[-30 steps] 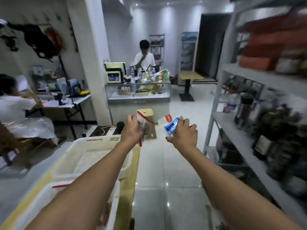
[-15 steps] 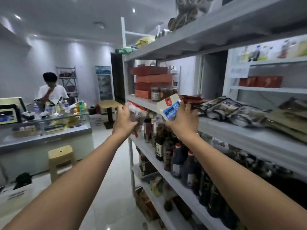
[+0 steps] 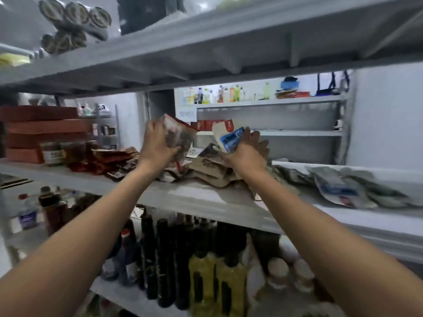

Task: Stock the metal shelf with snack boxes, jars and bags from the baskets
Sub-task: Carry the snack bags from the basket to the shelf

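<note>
The metal shelf (image 3: 206, 200) filled my view, and I was at the placing step, both arms stretched to its middle board. At that board's left end stood the stacked red boxes (image 3: 43, 126) with jars (image 3: 52, 153) before them, and at its middle lay the pile of brown bags (image 3: 210, 170). Above the board's middle my left hand (image 3: 158, 145) gripped a clear red-edged bag (image 3: 180, 133) and my right hand (image 3: 249, 152) a white bag with a blue panel (image 3: 229, 136), neither yet down. Next, I judged, each needed lowering onto a free spot on the board, then letting go. Labels were too blurred to read; only a red mark showed on the white bag.
</note>
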